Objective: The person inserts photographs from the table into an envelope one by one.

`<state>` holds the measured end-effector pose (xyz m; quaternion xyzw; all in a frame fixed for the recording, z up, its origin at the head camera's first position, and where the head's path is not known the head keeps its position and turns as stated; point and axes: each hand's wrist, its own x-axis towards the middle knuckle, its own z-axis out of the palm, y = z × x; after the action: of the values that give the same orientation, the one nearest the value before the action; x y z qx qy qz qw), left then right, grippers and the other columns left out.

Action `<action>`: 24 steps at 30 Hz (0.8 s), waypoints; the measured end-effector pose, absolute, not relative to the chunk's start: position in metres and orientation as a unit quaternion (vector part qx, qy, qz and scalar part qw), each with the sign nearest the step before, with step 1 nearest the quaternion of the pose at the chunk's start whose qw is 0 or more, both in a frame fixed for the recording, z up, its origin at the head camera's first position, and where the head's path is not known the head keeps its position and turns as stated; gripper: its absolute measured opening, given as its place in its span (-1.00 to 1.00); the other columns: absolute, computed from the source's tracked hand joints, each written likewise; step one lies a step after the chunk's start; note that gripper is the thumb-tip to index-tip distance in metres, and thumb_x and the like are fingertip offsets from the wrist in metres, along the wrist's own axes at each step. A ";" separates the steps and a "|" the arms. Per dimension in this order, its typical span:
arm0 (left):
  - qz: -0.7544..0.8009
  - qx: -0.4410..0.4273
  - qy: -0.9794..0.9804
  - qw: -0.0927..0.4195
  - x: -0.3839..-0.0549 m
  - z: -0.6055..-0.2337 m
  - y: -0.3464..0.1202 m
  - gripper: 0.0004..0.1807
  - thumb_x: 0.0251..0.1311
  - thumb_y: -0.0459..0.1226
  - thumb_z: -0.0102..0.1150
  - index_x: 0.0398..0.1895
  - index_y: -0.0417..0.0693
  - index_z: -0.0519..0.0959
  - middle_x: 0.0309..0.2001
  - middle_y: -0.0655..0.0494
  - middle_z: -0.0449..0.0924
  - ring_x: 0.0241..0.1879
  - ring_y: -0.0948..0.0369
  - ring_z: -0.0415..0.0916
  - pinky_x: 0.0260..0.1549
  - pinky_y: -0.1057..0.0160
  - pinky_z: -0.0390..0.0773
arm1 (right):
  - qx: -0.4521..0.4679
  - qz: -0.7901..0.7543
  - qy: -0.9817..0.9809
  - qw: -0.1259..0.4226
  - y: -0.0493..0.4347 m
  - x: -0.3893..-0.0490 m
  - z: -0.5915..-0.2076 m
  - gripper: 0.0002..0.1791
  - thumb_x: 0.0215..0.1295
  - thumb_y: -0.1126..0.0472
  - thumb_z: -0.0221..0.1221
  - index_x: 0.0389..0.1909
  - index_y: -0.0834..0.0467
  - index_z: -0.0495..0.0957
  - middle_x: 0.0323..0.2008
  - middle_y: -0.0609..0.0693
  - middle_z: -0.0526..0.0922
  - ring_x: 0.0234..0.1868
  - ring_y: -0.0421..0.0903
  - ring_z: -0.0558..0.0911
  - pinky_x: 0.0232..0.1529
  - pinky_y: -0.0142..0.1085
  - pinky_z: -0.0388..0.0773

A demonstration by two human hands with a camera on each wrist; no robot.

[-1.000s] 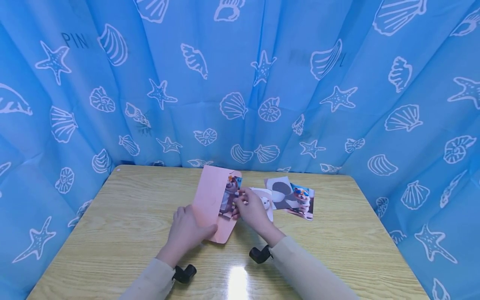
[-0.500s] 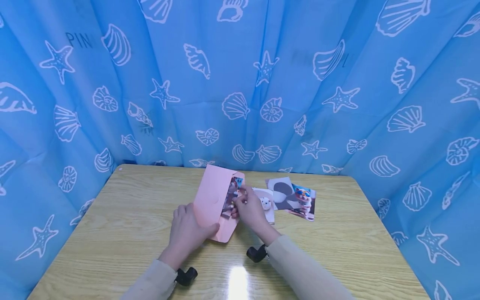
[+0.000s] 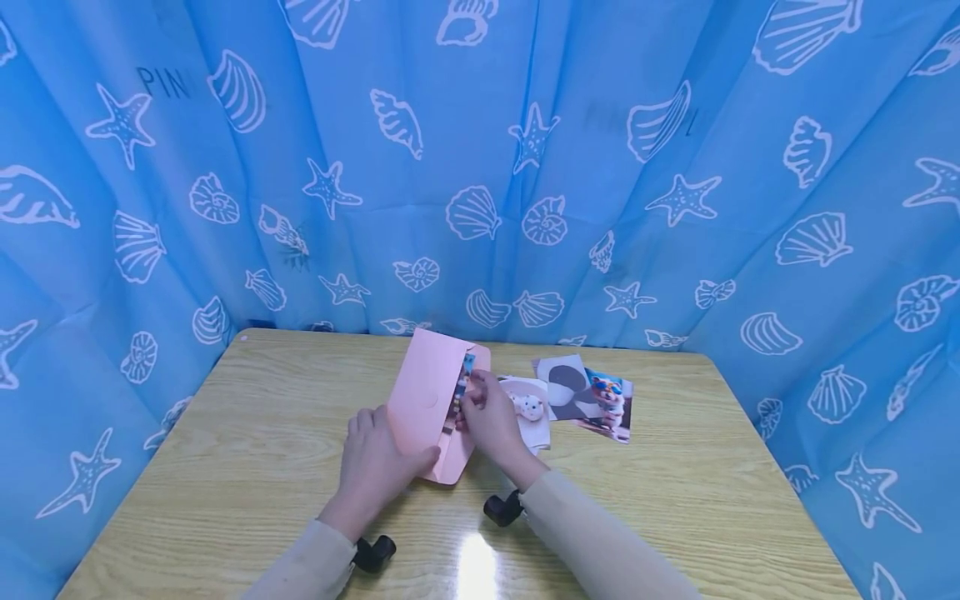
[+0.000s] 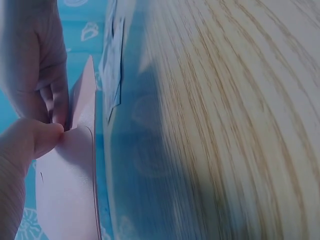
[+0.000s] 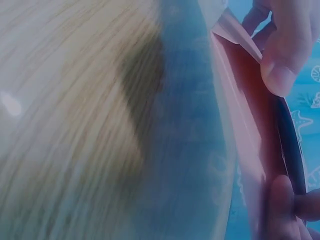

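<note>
My left hand [image 3: 378, 454] grips the near left part of a pink envelope [image 3: 427, 379], its thumb on the front. The envelope is held tilted, with its flap to the right. A colourful photo card [image 3: 461, 392] sits mostly inside, and only a narrow strip shows at the opening. My right hand [image 3: 497, 425] pinches that exposed edge. In the right wrist view, the card's dark edge [image 5: 291, 142] shows within the spread mouth of the envelope [image 5: 245, 115]. From the left wrist, the envelope [image 4: 70, 185] hides the card.
Right of the envelope, several photo cards overlap on the wooden table [image 3: 247, 433]: a card with a white animal [image 3: 531, 408], a grey-and-white card [image 3: 573, 387] and a card with an animal in sunglasses [image 3: 617, 404]. A blue seashell curtain [image 3: 480, 167] hangs behind.
My right hand has moved slightly left, and the photo card has slid deeper into the envelope, so less of it shows. The left hand keeps its hold on the envelope.
</note>
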<state>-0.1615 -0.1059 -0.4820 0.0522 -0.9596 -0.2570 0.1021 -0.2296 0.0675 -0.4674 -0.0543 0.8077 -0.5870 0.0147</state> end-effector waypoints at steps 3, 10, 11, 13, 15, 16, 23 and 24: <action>-0.257 0.049 -0.959 0.105 -0.161 -0.482 -0.105 0.09 -0.34 0.30 0.42 0.09 -0.39 0.36 -0.11 -0.17 0.35 -0.12 -0.03 0.25 -0.23 0.07 0.35 | -0.056 -0.593 0.804 0.004 0.065 -0.230 -0.468 -0.48 0.30 0.42 0.12 0.28 0.22 0.32 -0.30 0.07 0.61 -0.50 -0.06 0.65 -0.47 -0.26 0.62; -0.255 0.050 -0.960 0.109 -0.161 -0.482 -0.105 0.09 -0.34 0.30 0.42 0.08 -0.40 0.37 -0.12 -0.18 0.35 -0.12 -0.04 0.25 -0.23 0.07 0.35 | -0.060 -0.643 0.763 0.044 0.063 -0.231 -0.472 -0.48 0.32 0.42 0.09 0.31 0.27 0.33 -0.13 0.18 0.58 -0.35 0.01 0.65 -0.36 -0.18 0.64; -0.256 0.052 -0.959 0.109 -0.161 -0.483 -0.106 0.09 -0.34 0.30 0.42 0.09 -0.40 0.37 -0.12 -0.18 0.35 -0.12 -0.03 0.25 -0.23 0.07 0.35 | -0.057 -0.640 0.765 0.051 0.064 -0.231 -0.472 -0.49 0.34 0.40 0.08 0.32 0.25 0.34 -0.11 0.17 0.57 -0.31 0.01 0.65 -0.32 -0.19 0.63; -0.261 0.056 -0.958 0.108 -0.162 -0.484 -0.107 0.09 -0.33 0.30 0.42 0.09 -0.40 0.37 -0.11 -0.18 0.35 -0.11 -0.03 0.25 -0.23 0.07 0.36 | -0.051 -0.621 0.780 0.058 0.063 -0.230 -0.471 -0.52 0.37 0.36 0.06 0.31 0.20 0.37 -0.10 0.09 0.57 -0.26 -0.06 0.63 -0.29 -0.24 0.62; -0.265 0.060 -0.957 0.104 -0.163 -0.485 -0.110 0.10 -0.32 0.31 0.41 0.10 -0.40 0.37 -0.10 -0.18 0.35 -0.10 -0.03 0.25 -0.22 0.07 0.37 | -0.057 -0.600 0.796 0.057 0.064 -0.229 -0.469 -0.55 0.39 0.31 0.06 0.29 0.16 0.40 -0.09 0.05 0.56 -0.21 -0.09 0.61 -0.26 -0.28 0.60; -0.265 0.062 -0.957 0.102 -0.163 -0.486 -0.111 0.10 -0.31 0.31 0.41 0.11 -0.41 0.37 -0.09 -0.19 0.35 -0.10 -0.04 0.25 -0.21 0.06 0.38 | -0.061 -0.590 0.804 0.054 0.065 -0.228 -0.469 -0.56 0.40 0.28 0.07 0.28 0.14 0.41 -0.09 0.01 0.56 -0.18 -0.11 0.59 -0.24 -0.30 0.60; -0.259 0.079 -0.959 0.087 -0.164 -0.485 -0.123 0.11 -0.28 0.29 0.41 0.12 -0.45 0.34 -0.08 -0.22 0.33 -0.10 -0.06 0.25 -0.24 0.03 0.39 | -0.080 -0.554 0.828 -0.025 0.088 -0.226 -0.462 -0.65 0.32 0.11 0.22 0.06 0.17 0.54 -0.19 -0.02 0.61 -0.24 -0.10 0.58 -0.26 -0.25 0.57; -0.255 0.079 -0.960 0.086 -0.163 -0.485 -0.125 0.11 -0.28 0.29 0.41 0.12 -0.46 0.33 -0.08 -0.22 0.33 -0.11 -0.06 0.25 -0.25 0.02 0.38 | -0.073 -0.548 0.832 -0.034 0.094 -0.227 -0.462 -0.64 0.30 0.07 0.24 0.03 0.16 0.55 -0.21 -0.03 0.62 -0.25 -0.10 0.58 -0.24 -0.25 0.55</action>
<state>-0.1634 -0.1249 -0.4850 0.0793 -0.9599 -0.2548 0.0857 -0.2274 0.0943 -0.4617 -0.0725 0.8324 -0.5483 -0.0336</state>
